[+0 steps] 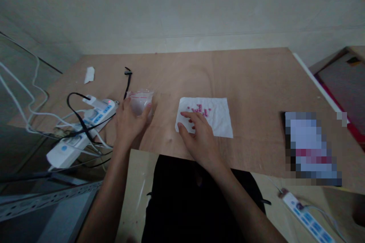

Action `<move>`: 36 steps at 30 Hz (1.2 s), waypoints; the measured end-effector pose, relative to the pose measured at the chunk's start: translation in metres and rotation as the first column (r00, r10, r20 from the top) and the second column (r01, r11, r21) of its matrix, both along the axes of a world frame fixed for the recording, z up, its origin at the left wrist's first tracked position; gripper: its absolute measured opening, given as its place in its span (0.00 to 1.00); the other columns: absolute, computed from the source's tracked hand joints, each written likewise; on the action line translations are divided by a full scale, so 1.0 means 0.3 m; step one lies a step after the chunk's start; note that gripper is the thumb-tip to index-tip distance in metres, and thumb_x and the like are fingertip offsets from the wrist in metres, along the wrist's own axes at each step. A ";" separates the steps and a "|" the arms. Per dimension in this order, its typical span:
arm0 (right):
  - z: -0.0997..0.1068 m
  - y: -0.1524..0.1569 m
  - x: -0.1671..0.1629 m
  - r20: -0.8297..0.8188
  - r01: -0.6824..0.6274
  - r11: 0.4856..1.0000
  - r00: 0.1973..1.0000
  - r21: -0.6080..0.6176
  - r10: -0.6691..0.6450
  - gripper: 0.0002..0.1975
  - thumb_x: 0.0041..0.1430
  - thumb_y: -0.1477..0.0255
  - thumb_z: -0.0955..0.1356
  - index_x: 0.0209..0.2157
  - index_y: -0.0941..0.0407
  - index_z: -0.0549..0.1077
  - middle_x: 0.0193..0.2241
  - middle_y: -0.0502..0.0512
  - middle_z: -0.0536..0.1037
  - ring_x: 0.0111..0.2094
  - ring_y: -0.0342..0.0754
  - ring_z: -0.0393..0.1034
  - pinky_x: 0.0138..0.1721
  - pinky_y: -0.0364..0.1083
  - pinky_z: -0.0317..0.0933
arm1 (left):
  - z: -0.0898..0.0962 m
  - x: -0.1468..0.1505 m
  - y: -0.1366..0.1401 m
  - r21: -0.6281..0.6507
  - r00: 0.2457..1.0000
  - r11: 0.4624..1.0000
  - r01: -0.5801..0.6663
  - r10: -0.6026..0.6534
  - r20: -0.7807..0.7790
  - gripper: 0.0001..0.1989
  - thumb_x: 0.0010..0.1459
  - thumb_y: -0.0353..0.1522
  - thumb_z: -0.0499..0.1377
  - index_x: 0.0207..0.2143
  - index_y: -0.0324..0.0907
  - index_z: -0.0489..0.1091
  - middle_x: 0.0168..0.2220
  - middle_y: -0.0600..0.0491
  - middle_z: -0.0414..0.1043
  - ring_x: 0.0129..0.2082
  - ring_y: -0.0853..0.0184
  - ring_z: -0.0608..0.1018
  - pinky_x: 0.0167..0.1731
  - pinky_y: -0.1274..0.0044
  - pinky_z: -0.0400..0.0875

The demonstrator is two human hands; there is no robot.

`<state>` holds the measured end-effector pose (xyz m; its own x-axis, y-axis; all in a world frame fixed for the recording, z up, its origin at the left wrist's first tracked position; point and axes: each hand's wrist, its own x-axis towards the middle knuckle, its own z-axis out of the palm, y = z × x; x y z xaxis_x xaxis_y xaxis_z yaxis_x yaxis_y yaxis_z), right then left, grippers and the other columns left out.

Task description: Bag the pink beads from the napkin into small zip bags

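Observation:
A clear zip-lock bag (139, 102) with a red line along its top stands or lies on the table, and my left hand (128, 121) has thumb and fingers around its two sides. What the bag holds cannot be made out. To its right a white paper sheet (224, 121), slightly creased, lies flat. Several small pink beads (201, 109) are scattered over the middle of the sheet. Over the sheet's lower left part, close to the beads, is my right hand (201, 138), its thumb and index finger apart and nothing visible between them.
On the left, a white power strip (67, 150) sits among tangled cables. A black cord (128, 79) and a scrap of white paper (89, 74) lie farther back. A blurred-out screen device (310, 148) rests at the right. Below it is another power strip (308, 218).

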<state>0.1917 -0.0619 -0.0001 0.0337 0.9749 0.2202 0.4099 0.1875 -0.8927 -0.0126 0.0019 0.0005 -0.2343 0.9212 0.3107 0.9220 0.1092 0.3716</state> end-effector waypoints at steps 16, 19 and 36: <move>0.029 -0.025 0.041 -0.021 0.009 0.996 1.000 0.089 -0.007 0.09 0.61 0.71 0.65 0.42 0.54 0.75 0.43 0.59 0.76 0.47 0.52 0.71 0.46 0.54 0.68 | 0.101 -0.001 -0.070 0.169 0.999 0.985 0.031 -0.024 -0.046 0.19 0.66 0.37 0.44 0.37 0.42 0.73 0.37 0.45 0.75 0.46 0.52 0.76 0.48 0.61 0.66; 0.066 -0.009 0.050 -0.084 0.015 0.987 0.996 0.157 -0.002 0.09 0.62 0.72 0.64 0.41 0.52 0.75 0.42 0.56 0.78 0.46 0.50 0.72 0.48 0.53 0.67 | 0.164 0.042 -0.139 0.331 0.972 0.937 0.113 -0.174 0.159 0.15 0.66 0.39 0.47 0.43 0.50 0.73 0.45 0.53 0.76 0.51 0.58 0.74 0.52 0.65 0.66; 0.209 -0.029 0.254 -0.543 -0.577 0.789 0.740 -0.210 0.397 0.09 0.57 0.68 0.71 0.38 0.56 0.73 0.28 0.50 0.79 0.27 0.40 0.71 0.28 0.40 0.64 | 0.154 0.292 -0.244 0.109 0.474 0.811 0.574 -0.438 0.763 0.09 0.52 0.32 0.61 0.20 0.40 0.71 0.15 0.58 0.68 0.14 0.76 0.66 0.15 0.84 0.59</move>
<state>0.2678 -0.0707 0.0626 -0.4615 0.8860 -0.0442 -0.1128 -0.1080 -0.9877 0.0751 -0.0713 0.0468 0.2104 0.9703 0.1194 0.2521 -0.1719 0.9523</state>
